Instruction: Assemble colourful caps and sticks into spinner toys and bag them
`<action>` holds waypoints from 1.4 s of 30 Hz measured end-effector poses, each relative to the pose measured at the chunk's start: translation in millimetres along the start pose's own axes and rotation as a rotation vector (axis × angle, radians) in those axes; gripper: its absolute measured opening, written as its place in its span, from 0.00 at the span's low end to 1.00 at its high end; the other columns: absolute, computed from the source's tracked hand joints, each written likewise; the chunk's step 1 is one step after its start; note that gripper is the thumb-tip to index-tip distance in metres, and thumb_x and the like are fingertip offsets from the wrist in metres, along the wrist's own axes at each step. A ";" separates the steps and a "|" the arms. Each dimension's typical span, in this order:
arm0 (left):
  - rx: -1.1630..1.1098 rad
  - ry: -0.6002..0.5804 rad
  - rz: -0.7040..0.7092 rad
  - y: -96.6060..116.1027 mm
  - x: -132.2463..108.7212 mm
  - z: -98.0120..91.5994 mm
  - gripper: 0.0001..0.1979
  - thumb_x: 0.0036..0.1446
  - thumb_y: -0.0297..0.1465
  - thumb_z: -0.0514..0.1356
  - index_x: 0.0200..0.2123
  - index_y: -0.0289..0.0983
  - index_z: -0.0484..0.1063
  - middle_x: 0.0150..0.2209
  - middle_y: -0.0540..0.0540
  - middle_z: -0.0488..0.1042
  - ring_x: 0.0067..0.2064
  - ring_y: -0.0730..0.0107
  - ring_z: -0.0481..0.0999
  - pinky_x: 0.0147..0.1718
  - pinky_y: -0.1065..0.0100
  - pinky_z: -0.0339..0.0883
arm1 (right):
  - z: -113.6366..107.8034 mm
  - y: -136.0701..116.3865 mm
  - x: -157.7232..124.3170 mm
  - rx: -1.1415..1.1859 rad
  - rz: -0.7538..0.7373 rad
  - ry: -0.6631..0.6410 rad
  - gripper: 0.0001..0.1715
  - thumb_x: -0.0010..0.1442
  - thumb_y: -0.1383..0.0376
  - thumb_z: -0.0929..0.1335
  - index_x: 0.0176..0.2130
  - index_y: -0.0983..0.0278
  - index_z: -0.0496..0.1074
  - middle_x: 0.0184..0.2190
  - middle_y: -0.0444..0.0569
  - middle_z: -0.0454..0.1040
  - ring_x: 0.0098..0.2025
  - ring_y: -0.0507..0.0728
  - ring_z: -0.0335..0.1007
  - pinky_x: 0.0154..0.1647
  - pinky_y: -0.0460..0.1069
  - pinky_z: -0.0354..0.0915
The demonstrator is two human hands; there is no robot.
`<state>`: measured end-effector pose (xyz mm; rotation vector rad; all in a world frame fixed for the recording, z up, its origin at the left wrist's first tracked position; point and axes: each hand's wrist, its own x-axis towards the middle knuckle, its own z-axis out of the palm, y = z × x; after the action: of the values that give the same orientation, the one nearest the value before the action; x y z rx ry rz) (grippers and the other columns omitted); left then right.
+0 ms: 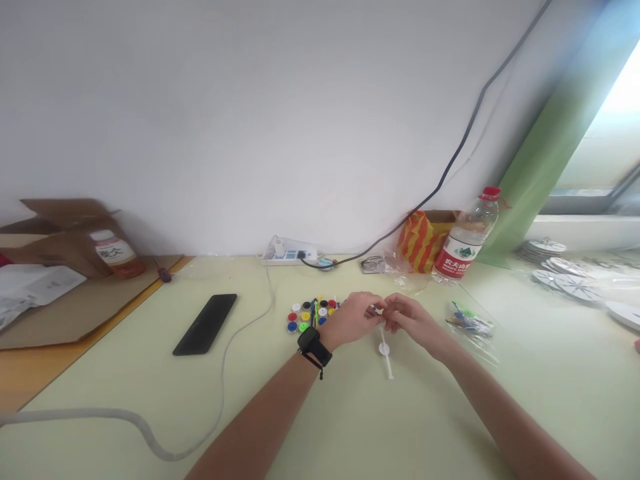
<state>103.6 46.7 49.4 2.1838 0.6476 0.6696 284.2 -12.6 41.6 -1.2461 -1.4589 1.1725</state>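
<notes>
My left hand [354,319], with a black watch on its wrist, and my right hand [409,319] meet over the table, fingertips pinched together. From under the fingertips a thin white plastic stick [388,365] runs down towards me, with a small white disc [384,349] around its middle. Its upper end disappears at the right fingers. Whatever else lies between the fingertips is too small and hidden to make out. Beside and partly behind the left hand are rows of small coloured wheels [292,327] in red, yellow, blue, green, black and white, with thin coloured sticks [314,312] among them.
A black phone [205,325] and a grey cable [223,373] lie to the left. Along the wall are a power strip [290,253], a striped bag [420,240] and a water bottle [465,240]. A plastic bag of parts [470,321] lies right, white discs [575,285] farther right, a cardboard box [70,233] left.
</notes>
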 end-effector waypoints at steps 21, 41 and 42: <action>0.116 0.175 0.017 15.0 -3.4 -12.5 0.13 0.62 0.37 0.61 0.49 0.41 0.74 0.50 0.44 0.78 0.49 0.63 0.77 0.45 0.66 0.71 | -5.5 -9.4 -3.6 -0.053 -0.079 -0.037 0.22 0.60 0.45 0.70 0.36 0.61 0.73 0.31 0.46 0.73 0.30 0.55 0.71 0.34 0.52 0.69; -0.047 0.170 0.079 11.6 -0.2 -10.0 0.07 0.57 0.29 0.63 0.40 0.37 0.76 0.37 0.46 0.80 0.37 0.69 0.80 0.41 0.68 0.75 | 1.8 -3.2 -2.3 0.317 0.016 0.070 0.19 0.54 0.50 0.75 0.36 0.59 0.70 0.33 0.44 0.71 0.37 0.55 0.68 0.41 0.50 0.66; -0.050 0.171 0.087 12.1 -0.4 -10.0 0.08 0.57 0.29 0.63 0.41 0.37 0.76 0.37 0.46 0.80 0.37 0.69 0.79 0.41 0.68 0.75 | 1.2 -3.7 -2.6 0.323 0.014 0.055 0.18 0.54 0.52 0.75 0.37 0.59 0.71 0.33 0.43 0.71 0.36 0.54 0.68 0.40 0.50 0.65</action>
<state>99.8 44.4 64.5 2.1340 0.6189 0.9157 282.7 -15.5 44.9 -1.0568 -1.1666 1.3134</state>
